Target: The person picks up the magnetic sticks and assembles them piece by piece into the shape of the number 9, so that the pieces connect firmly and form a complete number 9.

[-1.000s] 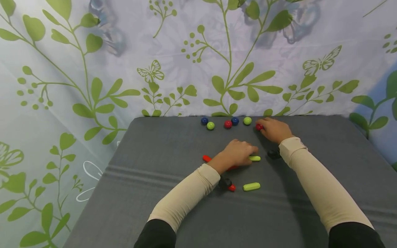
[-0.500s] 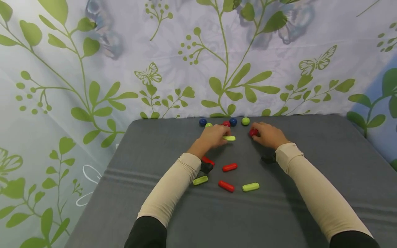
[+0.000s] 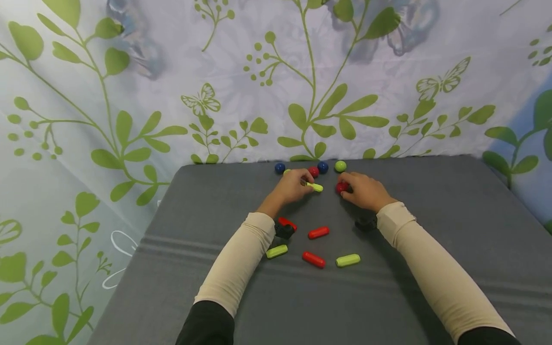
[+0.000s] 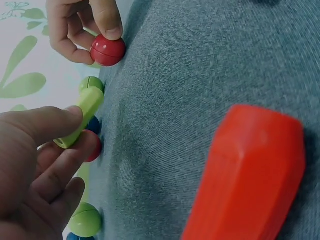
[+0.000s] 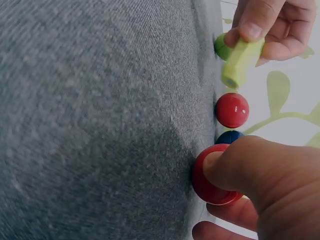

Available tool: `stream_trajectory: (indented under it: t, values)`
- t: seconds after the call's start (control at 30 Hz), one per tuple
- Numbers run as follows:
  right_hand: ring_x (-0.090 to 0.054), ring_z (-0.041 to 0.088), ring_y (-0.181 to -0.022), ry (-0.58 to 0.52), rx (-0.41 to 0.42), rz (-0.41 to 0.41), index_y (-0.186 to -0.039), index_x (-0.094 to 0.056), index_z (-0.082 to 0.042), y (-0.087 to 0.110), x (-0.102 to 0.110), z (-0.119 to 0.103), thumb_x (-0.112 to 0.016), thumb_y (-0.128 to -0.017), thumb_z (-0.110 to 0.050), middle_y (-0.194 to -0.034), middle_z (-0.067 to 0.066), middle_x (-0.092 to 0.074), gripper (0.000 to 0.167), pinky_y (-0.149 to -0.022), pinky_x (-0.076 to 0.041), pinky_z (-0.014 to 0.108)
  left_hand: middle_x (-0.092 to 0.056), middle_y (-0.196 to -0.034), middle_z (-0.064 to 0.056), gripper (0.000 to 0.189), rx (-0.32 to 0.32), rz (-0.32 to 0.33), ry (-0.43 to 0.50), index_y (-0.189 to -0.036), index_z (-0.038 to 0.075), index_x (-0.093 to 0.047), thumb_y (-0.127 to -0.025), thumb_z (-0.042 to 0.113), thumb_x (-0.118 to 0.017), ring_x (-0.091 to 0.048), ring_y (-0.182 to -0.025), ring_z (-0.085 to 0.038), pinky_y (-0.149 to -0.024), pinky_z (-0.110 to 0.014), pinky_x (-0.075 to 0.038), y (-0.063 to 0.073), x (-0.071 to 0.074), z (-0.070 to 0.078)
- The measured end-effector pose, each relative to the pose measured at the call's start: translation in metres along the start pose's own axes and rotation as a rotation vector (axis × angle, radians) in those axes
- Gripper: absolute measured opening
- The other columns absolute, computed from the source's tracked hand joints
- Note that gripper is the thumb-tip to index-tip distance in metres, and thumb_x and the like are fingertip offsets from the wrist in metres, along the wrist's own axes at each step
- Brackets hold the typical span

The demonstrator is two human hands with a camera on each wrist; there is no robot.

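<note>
My left hand (image 3: 292, 187) pinches a yellow-green faceted rod (image 3: 316, 187) between thumb and fingers, above the table's back part. In the left wrist view the rod (image 4: 90, 102) slants up out of the fingers, one end free. My right hand (image 3: 365, 191) grips a red ball (image 3: 341, 188) low over the cloth, just right of the rod's free end. Thumb and fingers press on opposite sides of that ball (image 5: 205, 177) in the right wrist view. In the right wrist view the rod (image 5: 241, 62) shows a small dark hole in its end.
Along the back edge lie blue balls (image 3: 322, 167), another red ball (image 3: 313, 171) and green balls (image 3: 340, 166), one partly behind the left hand. Red rods (image 3: 314, 259) and yellow-green rods (image 3: 348, 260) lie on the grey cloth (image 3: 241, 191) nearer the front. A leaf-patterned curtain (image 3: 241, 86) hangs behind.
My left hand has lifted a yellow-green rod from the middle group and carried it back and left, now turning it slightly. My right hand has brought the red ball leftward and nearer.
</note>
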State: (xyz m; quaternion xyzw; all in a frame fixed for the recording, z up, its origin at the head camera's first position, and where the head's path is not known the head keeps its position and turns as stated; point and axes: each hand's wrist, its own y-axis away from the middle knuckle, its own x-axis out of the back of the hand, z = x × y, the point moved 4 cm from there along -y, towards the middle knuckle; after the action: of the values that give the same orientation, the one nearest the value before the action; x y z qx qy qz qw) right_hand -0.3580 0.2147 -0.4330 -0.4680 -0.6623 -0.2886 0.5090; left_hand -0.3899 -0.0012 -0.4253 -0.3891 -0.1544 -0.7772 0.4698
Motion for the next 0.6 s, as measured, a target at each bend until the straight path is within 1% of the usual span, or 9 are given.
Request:
stream_trajectory:
  t: [0.1, 0.2, 0.33, 0.43, 0.6]
  values:
    - [-0.062, 0.028, -0.086, -0.008, 0.005, 0.001, -0.127, -0.062, -0.012, -0.001, 0.001, -0.002, -0.074, -0.093, -0.017, -0.106, 0.011, -0.064, 0.036, -0.068, -0.050, 0.053, -0.071, -0.099, -0.008, 0.013, 0.018, 0.023, 0.084, -0.098, 0.004, -0.069, -0.088, 0.006, -0.079, -0.068, -0.090, -0.018, -0.077, -0.024, -0.052, -0.001, 0.001, -0.003]
    - [-0.062, 0.028, -0.089, -0.017, 0.001, -0.008, -0.128, -0.062, -0.012, -0.002, -0.001, -0.006, -0.074, -0.093, -0.018, -0.106, 0.011, -0.064, 0.037, -0.071, -0.051, 0.053, -0.070, -0.099, -0.007, 0.015, 0.049, 0.017, 0.123, -0.097, 0.005, -0.068, -0.088, 0.006, -0.080, -0.067, -0.085, -0.016, -0.074, -0.023, -0.052, -0.003, -0.003, -0.006]
    - [-0.062, 0.027, -0.090, -0.043, 0.018, -0.019, -0.125, -0.062, -0.013, -0.003, -0.004, -0.010, -0.074, -0.093, -0.017, -0.105, 0.009, -0.065, 0.034, -0.074, -0.051, 0.051, -0.069, -0.099, -0.007, 0.016, 0.088, -0.009, 0.126, -0.098, 0.006, -0.067, -0.089, 0.008, -0.079, -0.066, -0.085, -0.015, -0.074, -0.022, -0.051, -0.004, -0.009, -0.010]
    - [-0.063, 0.026, -0.090, -0.058, 0.043, -0.014, -0.122, -0.063, -0.013, -0.004, -0.005, -0.013, -0.075, -0.093, -0.016, -0.104, 0.008, -0.066, 0.031, -0.073, -0.052, 0.050, -0.069, -0.099, -0.007, 0.016, 0.091, -0.012, 0.122, -0.099, 0.006, -0.067, -0.089, 0.009, -0.080, -0.066, -0.086, -0.015, -0.075, -0.023, -0.051, -0.004, -0.012, -0.012]
    - [-0.065, 0.026, -0.091, -0.081, 0.063, -0.009, -0.121, -0.063, -0.013, -0.005, -0.007, -0.018, -0.075, -0.092, -0.015, -0.106, 0.008, -0.068, 0.031, -0.074, -0.052, 0.051, -0.069, -0.099, -0.007, 0.016, 0.077, -0.008, 0.138, -0.098, 0.005, -0.067, -0.088, 0.007, -0.080, -0.067, -0.087, -0.015, -0.077, -0.023, -0.052, -0.004, -0.015, -0.012]
